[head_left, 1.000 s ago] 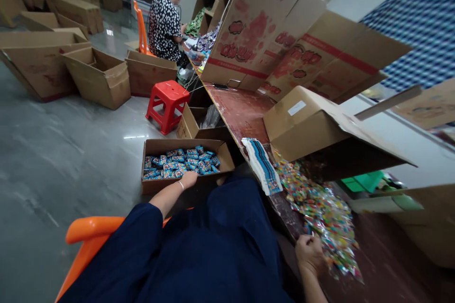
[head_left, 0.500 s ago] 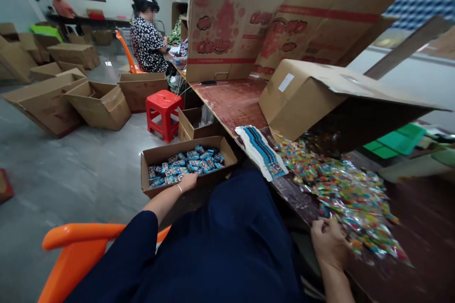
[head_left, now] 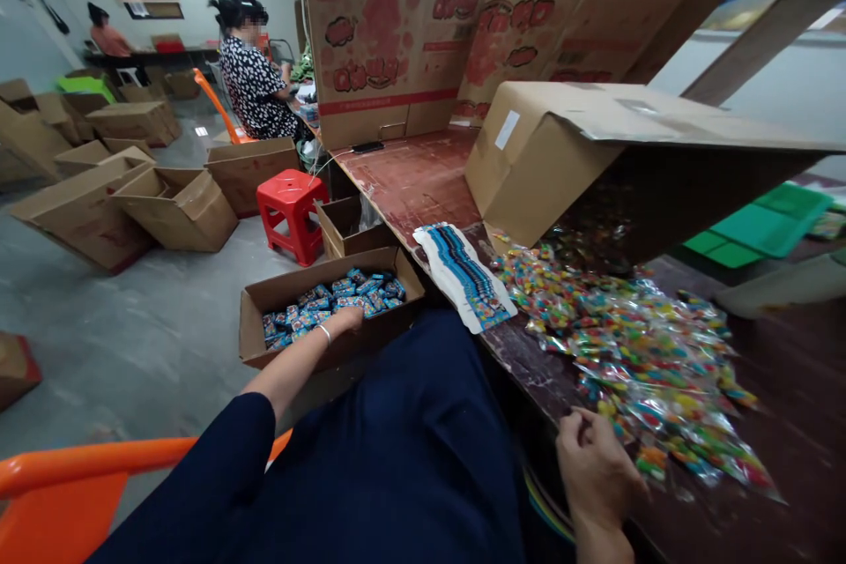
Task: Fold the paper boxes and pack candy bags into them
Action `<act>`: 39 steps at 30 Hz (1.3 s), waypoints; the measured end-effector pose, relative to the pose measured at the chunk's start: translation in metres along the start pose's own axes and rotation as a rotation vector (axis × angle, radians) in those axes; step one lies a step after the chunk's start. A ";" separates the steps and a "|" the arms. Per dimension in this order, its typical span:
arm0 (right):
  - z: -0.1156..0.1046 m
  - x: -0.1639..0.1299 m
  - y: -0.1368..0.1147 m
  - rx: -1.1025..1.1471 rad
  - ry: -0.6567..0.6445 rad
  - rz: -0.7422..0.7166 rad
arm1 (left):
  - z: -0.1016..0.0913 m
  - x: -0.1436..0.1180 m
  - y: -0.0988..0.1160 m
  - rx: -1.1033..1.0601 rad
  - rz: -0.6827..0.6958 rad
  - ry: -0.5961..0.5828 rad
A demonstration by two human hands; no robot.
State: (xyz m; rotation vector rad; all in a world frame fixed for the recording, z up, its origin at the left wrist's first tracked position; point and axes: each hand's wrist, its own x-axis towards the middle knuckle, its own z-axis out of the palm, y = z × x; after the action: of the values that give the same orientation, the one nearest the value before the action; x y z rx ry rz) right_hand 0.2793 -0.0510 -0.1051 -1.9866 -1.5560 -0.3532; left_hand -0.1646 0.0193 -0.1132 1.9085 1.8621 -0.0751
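1. Candy packets, small, clear and many-coloured, lie in a loose heap on the dark red tabletop at the right of the frame, spilling from a tipped cardboard carton.
2. At lower right, the right hand rests at the near edge of the heap, fingers curled inward; whether its grip encloses a packet cannot be told.
3. At centre, the left hand reaches down to a shallow cardboard tray on the floor, its fingers on the tray's near edge, their grip hidden from view.
4. Blue packets fill that tray.
5. Between tray and heap, a stack of blue-striped cards lies at the tabletop's edge.
6. A red stool stands behind the tray.
7. At upper left, another person in a spotted top sits at the same tabletop.
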 end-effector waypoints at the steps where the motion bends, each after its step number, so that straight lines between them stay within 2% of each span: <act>1: 0.001 0.000 0.001 0.005 -0.002 -0.001 | -0.003 0.005 0.008 -0.007 -0.042 -0.009; 5: -0.002 -0.001 -0.001 0.003 -0.030 0.028 | -0.004 0.018 0.040 -0.039 -0.117 -0.052; 9: -0.009 -0.003 -0.009 0.057 -0.103 0.066 | 0.001 0.015 0.073 -0.110 -0.020 0.003; 13: -0.011 0.001 -0.024 0.205 -0.091 0.095 | -0.003 0.004 0.100 -0.205 0.100 0.079; 17: -0.004 0.020 -0.061 0.401 -0.119 -0.134 | -0.008 -0.007 0.119 -0.396 0.198 0.255; 20: 0.009 0.039 -0.094 0.474 -0.196 -0.291 | -0.003 -0.013 0.126 -0.526 0.257 0.268; 23: 0.028 0.054 -0.116 0.467 -0.305 -0.365 | 0.007 -0.020 0.130 -0.600 0.265 0.204; 25: 0.039 0.059 -0.122 0.432 -0.376 -0.367 | 0.012 -0.025 0.131 -0.667 0.264 0.156; 27: 0.046 0.061 -0.121 0.411 -0.420 -0.357 | 0.015 -0.027 0.132 -0.779 0.262 0.098; 30: 0.049 0.060 -0.112 0.453 -0.421 -0.400 | 0.013 -0.027 0.134 -1.071 0.215 -0.038; 32: 0.045 0.059 -0.104 0.507 -0.361 -0.447 | 0.009 -0.026 0.137 -1.299 0.148 -0.163; 34: 0.037 0.055 -0.097 0.540 -0.230 -0.480 | 0.005 -0.024 0.141 -1.508 0.082 -0.274; 37: 0.018 0.044 -0.093 0.567 -0.008 -0.543 | 0.001 -0.021 0.152 -1.777 0.008 -0.449; 39: 0.001 0.033 -0.095 0.607 0.060 -0.616 | 0.000 -0.019 0.162 -1.891 -0.017 -0.579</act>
State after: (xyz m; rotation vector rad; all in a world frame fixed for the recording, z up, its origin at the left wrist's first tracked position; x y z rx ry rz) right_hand 0.1983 -0.0107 -0.0615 -1.0139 -1.9255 -0.1415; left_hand -0.0109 0.0070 -0.0599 0.3857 0.7213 0.7481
